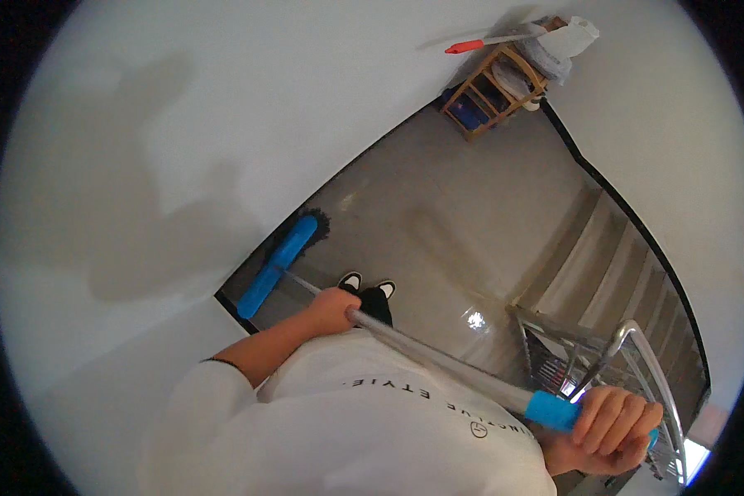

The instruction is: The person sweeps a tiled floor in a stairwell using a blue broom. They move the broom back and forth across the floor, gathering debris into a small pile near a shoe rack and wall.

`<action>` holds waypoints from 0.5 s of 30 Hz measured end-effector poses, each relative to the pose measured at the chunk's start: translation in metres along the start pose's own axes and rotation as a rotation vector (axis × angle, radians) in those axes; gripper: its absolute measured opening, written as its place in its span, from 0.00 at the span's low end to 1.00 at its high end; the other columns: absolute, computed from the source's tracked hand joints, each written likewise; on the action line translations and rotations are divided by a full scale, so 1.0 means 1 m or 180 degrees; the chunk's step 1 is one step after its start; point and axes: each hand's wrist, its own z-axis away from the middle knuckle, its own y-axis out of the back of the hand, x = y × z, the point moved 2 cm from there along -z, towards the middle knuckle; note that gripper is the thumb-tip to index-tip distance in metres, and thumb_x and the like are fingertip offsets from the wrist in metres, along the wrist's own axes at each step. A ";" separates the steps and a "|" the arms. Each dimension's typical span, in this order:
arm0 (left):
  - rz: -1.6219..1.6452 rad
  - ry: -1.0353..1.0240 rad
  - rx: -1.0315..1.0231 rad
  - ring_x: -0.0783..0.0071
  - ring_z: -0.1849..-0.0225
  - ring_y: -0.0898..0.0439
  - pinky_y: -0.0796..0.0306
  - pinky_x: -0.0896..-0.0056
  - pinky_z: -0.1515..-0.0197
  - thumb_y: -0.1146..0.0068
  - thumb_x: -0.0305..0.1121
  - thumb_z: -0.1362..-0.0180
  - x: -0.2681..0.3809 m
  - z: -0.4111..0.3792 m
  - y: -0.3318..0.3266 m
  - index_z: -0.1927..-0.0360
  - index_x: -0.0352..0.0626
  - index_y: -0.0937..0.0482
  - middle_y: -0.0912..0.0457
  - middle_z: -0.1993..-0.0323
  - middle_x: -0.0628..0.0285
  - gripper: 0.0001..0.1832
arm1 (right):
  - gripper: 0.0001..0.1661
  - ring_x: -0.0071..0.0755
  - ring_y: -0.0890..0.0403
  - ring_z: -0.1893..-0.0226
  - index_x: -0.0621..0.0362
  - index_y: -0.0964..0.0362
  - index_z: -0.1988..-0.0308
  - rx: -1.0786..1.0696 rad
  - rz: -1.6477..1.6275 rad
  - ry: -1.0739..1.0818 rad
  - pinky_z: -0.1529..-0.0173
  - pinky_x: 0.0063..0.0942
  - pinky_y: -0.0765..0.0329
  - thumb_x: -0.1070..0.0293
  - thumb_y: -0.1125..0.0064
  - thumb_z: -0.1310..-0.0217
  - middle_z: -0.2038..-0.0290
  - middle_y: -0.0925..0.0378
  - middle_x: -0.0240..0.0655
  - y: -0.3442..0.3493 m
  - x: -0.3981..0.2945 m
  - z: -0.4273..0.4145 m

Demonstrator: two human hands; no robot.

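Observation:
My left hand is wrapped around the pale shaft of a push broom, partway down its length. At the other end, my right hand grips the shaft's blue sleeve. The shaft slants across the front of my white shirt. Its long blue head lies on the floor along the base of the white wall, near the corner. Dark bristles stick out at the head's far end. My shoes stand just right of the head.
Stairs descend on the right, beside a metal handrail. In the far corner stands a wooden slatted frame, perhaps a chair, with grey and white bundles and a red-tipped stick. Black skirting edges the grey floor.

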 end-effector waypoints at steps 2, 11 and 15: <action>-0.0004 -0.0196 0.0057 0.49 0.78 0.31 0.38 0.56 0.76 0.50 0.31 0.63 0.006 -0.020 -0.013 0.87 0.44 0.31 0.29 0.84 0.53 0.05 | 0.14 0.18 0.36 0.94 0.51 0.43 0.82 0.0760 0.0214 0.0254 0.88 0.17 0.34 0.68 0.49 0.47 0.90 0.37 0.30 0.004 -0.012 0.009; 0.0009 -0.0796 0.1156 0.53 0.75 0.31 0.41 0.58 0.70 0.45 0.27 0.70 0.005 -0.175 -0.010 0.85 0.42 0.35 0.31 0.83 0.56 0.09 | 0.14 0.18 0.42 0.91 0.50 0.46 0.83 0.0642 0.1461 0.0572 0.81 0.19 0.39 0.68 0.56 0.48 0.90 0.43 0.26 -0.003 0.010 0.028; 0.0439 -0.0840 0.0792 0.55 0.72 0.29 0.40 0.57 0.70 0.43 0.28 0.71 0.017 -0.226 -0.023 0.85 0.42 0.35 0.30 0.82 0.57 0.11 | 0.14 0.17 0.43 0.89 0.50 0.47 0.84 0.0771 0.1634 0.0632 0.78 0.21 0.42 0.69 0.59 0.47 0.90 0.46 0.25 0.009 0.010 0.025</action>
